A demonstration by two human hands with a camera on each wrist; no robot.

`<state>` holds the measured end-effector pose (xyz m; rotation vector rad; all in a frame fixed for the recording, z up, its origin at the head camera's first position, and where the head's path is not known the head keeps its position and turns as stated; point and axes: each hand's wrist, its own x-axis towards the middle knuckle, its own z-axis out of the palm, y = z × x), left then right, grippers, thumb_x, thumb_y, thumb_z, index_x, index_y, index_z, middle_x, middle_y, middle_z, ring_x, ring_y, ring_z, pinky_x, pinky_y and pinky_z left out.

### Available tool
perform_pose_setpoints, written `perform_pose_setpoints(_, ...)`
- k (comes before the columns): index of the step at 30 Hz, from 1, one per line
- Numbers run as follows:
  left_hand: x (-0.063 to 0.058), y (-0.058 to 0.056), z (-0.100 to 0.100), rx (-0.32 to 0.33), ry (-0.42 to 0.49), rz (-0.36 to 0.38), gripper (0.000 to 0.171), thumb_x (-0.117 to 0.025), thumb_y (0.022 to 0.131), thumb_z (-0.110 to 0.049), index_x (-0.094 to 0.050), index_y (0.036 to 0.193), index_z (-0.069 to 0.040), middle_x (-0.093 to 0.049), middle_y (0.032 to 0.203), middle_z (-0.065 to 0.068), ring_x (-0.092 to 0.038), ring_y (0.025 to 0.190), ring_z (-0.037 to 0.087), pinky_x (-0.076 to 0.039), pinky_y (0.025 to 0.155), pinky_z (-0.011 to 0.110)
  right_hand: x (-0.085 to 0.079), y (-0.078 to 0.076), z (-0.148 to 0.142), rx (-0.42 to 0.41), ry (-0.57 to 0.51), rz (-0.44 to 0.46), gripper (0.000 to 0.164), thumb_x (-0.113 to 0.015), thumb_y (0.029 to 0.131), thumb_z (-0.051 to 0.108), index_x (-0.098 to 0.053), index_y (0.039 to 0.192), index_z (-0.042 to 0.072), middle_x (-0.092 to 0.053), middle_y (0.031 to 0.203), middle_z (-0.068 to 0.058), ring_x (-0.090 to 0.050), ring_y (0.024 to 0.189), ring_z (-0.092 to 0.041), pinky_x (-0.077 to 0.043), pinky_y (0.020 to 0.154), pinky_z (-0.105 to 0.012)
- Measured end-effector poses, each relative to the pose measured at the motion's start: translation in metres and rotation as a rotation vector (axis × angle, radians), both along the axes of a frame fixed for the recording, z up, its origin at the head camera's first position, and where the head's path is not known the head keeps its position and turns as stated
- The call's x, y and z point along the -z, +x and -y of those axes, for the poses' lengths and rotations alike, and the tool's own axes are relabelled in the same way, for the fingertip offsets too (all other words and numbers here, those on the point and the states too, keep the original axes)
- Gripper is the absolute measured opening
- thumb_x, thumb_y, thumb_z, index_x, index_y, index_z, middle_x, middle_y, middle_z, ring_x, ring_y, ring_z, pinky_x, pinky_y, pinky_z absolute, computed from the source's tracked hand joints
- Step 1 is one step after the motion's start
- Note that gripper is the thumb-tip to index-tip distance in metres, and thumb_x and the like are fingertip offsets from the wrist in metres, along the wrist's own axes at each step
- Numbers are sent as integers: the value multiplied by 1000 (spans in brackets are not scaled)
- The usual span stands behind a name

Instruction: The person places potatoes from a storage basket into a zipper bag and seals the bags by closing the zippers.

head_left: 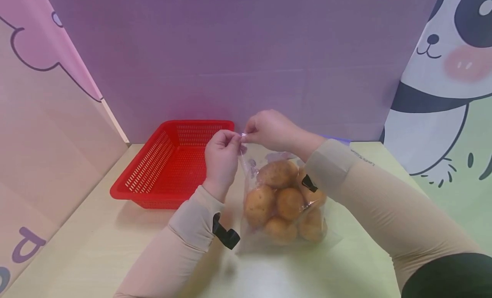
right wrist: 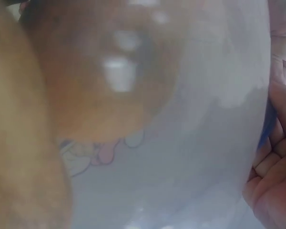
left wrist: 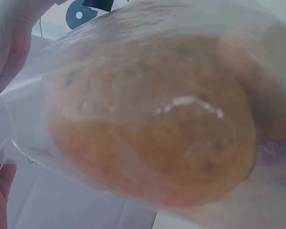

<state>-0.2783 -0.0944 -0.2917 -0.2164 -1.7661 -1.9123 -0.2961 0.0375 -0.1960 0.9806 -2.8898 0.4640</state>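
A clear zip bag (head_left: 246, 240) filled with several brown potatoes (head_left: 290, 204) stands on the table. My left hand (head_left: 222, 161) pinches the bag's top left corner between thumb and fingers. Close against it, the right hand (head_left: 270, 129) pinches the same corner, its forearm reaching across above the bag. A blue strip (head_left: 338, 141) along the bag's top edge shows beyond the right forearm. In the left wrist view a potato (left wrist: 157, 124) fills most of the picture behind the plastic. The right wrist view also shows a potato (right wrist: 109, 86) up close, blurred.
To the left of the bag sits a red plastic basket (head_left: 150, 195) with slotted walls and no contents visible. The pale table (head_left: 92, 242) meets a purple backdrop (head_left: 250, 54) behind. Printed panels, one with a panda (head_left: 426, 97), stand at both sides.
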Motion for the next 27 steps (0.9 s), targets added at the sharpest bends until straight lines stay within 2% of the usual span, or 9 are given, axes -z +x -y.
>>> perform_pose_setpoints(9,-1,1,-5,-12,-58,-24,9,-60,94,-6,-59,87,-1,-61,83,16,-60,66,20,-55,66,29,4,-2,-6,13,-35,22,16,-66,92,24,-73,93,10,-68,84,0,-56,81,-19,-47,75,-33)
perform_pose_setpoints(14,-1,1,-7,-32,-82,-45,10,-59,94,-3,-58,85,0,-59,80,14,-60,64,19,-54,63,28,5,-2,-11,-8,-34,-4,16,-66,91,25,-73,86,11,-66,78,0,-54,76,-19,-44,70,-33)
perform_pose_setpoints(20,-2,1,-7,-39,-63,-33,11,-58,94,-2,-57,84,0,-57,76,10,-59,63,17,-52,61,26,6,-3,-22,-14,-44,0,16,-67,90,24,-72,83,11,-61,73,0,-51,73,-19,-42,67,-33)
perform_pose_setpoints(23,-2,2,-6,-29,-51,-20,10,-59,94,-3,-57,85,0,-57,77,11,-58,64,18,-52,61,26,7,-3,-28,5,-63,30,16,-67,90,23,-73,83,10,-62,73,-1,-51,72,-19,-42,65,-33)
perform_pose_setpoints(27,-1,2,-5,30,-52,9,9,-58,95,-8,-57,89,-2,-57,83,13,-58,71,19,-53,68,27,5,1,-31,37,-77,69,16,-67,90,24,-73,86,10,-64,75,-2,-52,71,-19,-43,64,-33)
